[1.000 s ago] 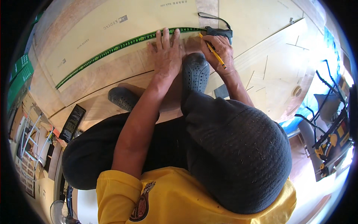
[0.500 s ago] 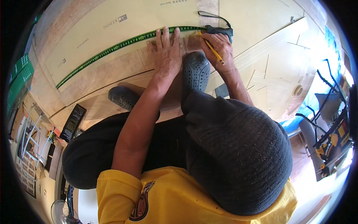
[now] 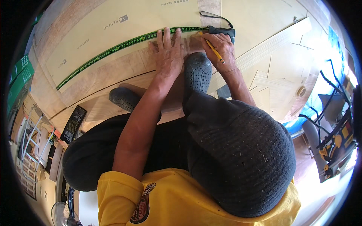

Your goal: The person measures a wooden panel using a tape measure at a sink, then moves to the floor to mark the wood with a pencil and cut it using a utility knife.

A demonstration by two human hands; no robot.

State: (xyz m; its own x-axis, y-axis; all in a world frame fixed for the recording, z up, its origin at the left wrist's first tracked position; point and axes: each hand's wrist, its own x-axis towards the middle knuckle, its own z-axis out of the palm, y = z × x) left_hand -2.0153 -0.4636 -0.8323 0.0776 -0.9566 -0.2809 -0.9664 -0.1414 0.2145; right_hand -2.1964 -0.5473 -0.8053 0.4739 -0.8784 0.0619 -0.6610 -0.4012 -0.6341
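Observation:
My left hand (image 3: 169,56) lies with fingers spread across a green tape measure blade (image 3: 113,50) and the edge of a cream sheet (image 3: 86,37). The blade runs from the sheet's lower left to a dark case (image 3: 215,30) with a looped strap, near its right end. My right hand (image 3: 222,51) grips a yellow pencil (image 3: 216,51) just below the case, its point at the blade near that case. The fingers partly cover the case; whether they also grip it I cannot tell. My grey perforated shoe (image 3: 198,71) is between my hands.
Pale cut strips and boards (image 3: 264,75) lie to the right, with a tape roll (image 3: 301,91). Beyond are a blue sheet (image 3: 315,109) and black folded equipment (image 3: 332,139). A black strip (image 3: 73,124) lies lower left, near a metal ladder (image 3: 32,137) and a fan (image 3: 58,213).
My right hand and the pencil have shifted slightly upward and to the left along the blade. My left hand and the tape stay almost in place.

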